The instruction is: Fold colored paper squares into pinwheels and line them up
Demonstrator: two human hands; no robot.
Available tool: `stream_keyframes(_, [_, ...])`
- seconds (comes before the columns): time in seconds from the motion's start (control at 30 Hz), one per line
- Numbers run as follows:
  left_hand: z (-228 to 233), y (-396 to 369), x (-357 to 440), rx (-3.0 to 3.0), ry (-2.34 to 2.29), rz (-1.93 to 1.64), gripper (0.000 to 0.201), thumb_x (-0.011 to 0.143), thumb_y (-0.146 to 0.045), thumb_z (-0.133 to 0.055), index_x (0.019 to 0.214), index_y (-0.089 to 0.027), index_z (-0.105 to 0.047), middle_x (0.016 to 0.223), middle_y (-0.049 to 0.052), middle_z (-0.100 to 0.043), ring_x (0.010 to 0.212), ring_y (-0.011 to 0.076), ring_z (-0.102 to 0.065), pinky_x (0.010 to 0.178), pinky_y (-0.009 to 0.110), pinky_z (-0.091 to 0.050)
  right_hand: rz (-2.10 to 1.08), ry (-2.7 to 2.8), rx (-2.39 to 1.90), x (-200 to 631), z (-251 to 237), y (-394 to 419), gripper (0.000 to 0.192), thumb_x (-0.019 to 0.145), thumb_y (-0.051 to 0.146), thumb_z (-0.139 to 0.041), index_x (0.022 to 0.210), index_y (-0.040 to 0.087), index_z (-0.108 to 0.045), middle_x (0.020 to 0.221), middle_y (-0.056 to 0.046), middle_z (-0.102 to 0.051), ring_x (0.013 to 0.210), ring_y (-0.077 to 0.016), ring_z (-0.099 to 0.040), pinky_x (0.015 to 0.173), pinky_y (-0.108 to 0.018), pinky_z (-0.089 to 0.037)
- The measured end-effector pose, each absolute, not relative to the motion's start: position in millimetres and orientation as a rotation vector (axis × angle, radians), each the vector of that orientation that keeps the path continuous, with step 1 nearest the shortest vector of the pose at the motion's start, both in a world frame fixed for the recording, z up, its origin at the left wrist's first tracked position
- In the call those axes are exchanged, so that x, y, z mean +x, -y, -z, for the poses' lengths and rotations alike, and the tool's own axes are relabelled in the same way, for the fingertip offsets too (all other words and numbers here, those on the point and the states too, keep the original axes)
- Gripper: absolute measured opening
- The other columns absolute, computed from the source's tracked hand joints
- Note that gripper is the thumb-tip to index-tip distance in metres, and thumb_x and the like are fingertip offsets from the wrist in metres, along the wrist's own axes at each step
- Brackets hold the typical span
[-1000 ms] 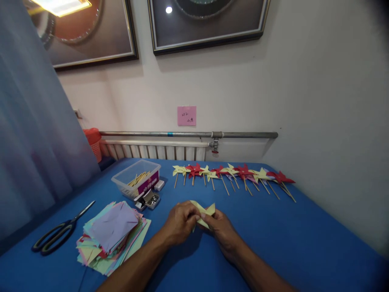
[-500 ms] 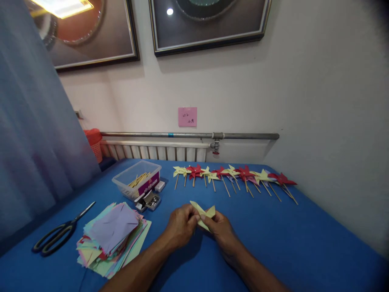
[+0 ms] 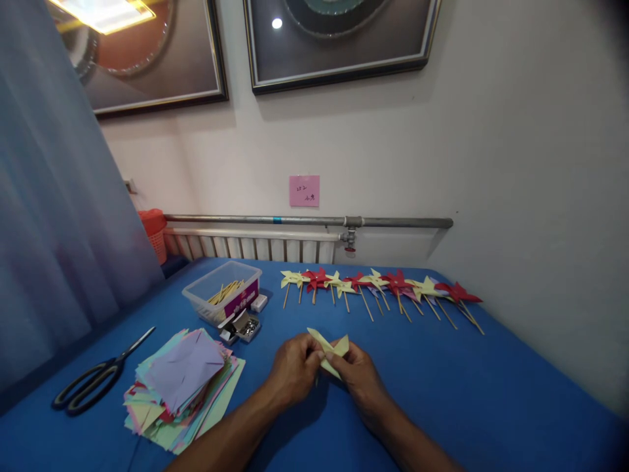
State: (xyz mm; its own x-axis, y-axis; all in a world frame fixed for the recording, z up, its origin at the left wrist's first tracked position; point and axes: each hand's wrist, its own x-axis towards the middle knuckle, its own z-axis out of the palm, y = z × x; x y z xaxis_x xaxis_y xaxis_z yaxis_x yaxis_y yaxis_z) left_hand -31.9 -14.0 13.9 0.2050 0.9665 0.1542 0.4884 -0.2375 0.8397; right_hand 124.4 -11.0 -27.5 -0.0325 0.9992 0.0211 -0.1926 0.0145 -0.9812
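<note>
Pinching yellow paper (image 3: 330, 350), tub (image 3: 222, 292) holding sticks (image 3: 223, 291)

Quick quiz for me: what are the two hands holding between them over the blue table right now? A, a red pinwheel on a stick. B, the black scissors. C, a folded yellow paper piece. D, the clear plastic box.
C: the left hand and right hand pinch a folded yellow paper piece between them, while the scissors, the clear box and the row of pinwheels lie untouched on the table.
</note>
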Motion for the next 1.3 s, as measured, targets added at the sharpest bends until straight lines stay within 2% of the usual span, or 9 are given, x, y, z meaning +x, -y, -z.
stream_keyframes(0.3, [-14,19,-30,2.052,-1.438,-0.956,0.012,0.085,-0.020,-0.050,0.075,-0.019,-0.057,0.077,0.000,-0.063,0.073,0.0147,-0.055,0.070,0.027,-0.034,-1.313,1.157,-1.004,127,35,7,0.041,0.067,0.053,-0.081,0.085,0.018,-0.068,0.071,0.000,-0.067,0.067,-0.0171,-0.058,0.066,-0.028,-0.046])
stream_keyframes(0.67, [-13,20,-30,2.111,-1.506,-0.901,0.010,0.087,-0.019,-0.051,0.080,-0.019,-0.058,0.082,0.001,-0.065,0.077,0.0156,-0.056,0.073,0.028,-0.034,-1.372,1.138,-1.016,125,26,11,0.045,0.061,0.055,-0.084,0.070,0.019,-0.059,0.059,0.006,-0.055,0.055,-0.0110,-0.045,0.055,-0.023,-0.035])
stream_keyframes(0.83, [-12,20,-29,2.073,-1.543,-0.933,0.011,0.086,-0.020,-0.052,0.077,-0.019,-0.058,0.078,0.000,-0.064,0.074,0.0145,-0.055,0.071,0.027,-0.033,-1.313,1.153,-1.014,121,23,12,0.043,0.063,0.054,-0.082,0.077,0.018,-0.065,0.067,0.003,-0.062,0.062,-0.0139,-0.052,0.060,-0.025,-0.040])
stream_keyframes(1.03, [-12,17,-29,1.836,-1.599,-1.011,0.014,0.080,-0.029,-0.060,0.071,-0.019,-0.055,0.065,-0.004,-0.058,0.063,0.0120,-0.050,0.061,0.025,-0.031,-1.275,1.130,-1.024,122,26,13,0.044,0.065,0.055,-0.082,0.082,0.018,-0.066,0.070,0.001,-0.066,0.065,-0.0156,-0.057,0.063,-0.025,-0.044])
stream_keyframes(1.2, [-9,10,-29,1.437,-1.216,-1.010,0.024,0.071,-0.038,-0.068,0.071,-0.017,-0.058,0.060,-0.005,-0.053,0.057,0.0101,-0.046,0.056,0.023,-0.034,-1.315,1.089,-1.001,123,22,15,0.046,0.064,0.055,-0.083,0.085,0.018,-0.065,0.073,0.000,-0.068,0.067,-0.0173,-0.060,0.064,-0.026,-0.045])
stream_keyframes(1.3, [-10,9,-26,1.259,-1.057,-1.040,0.030,0.061,-0.039,-0.076,0.069,-0.015,-0.060,0.059,-0.004,-0.056,0.055,0.0096,-0.046,0.055,0.023,-0.035,-1.333,1.105,-0.994,122,20,16,0.045,0.064,0.055,-0.082,0.084,0.018,-0.066,0.074,0.000,-0.068,0.065,-0.0164,-0.059,0.062,-0.026,-0.045])
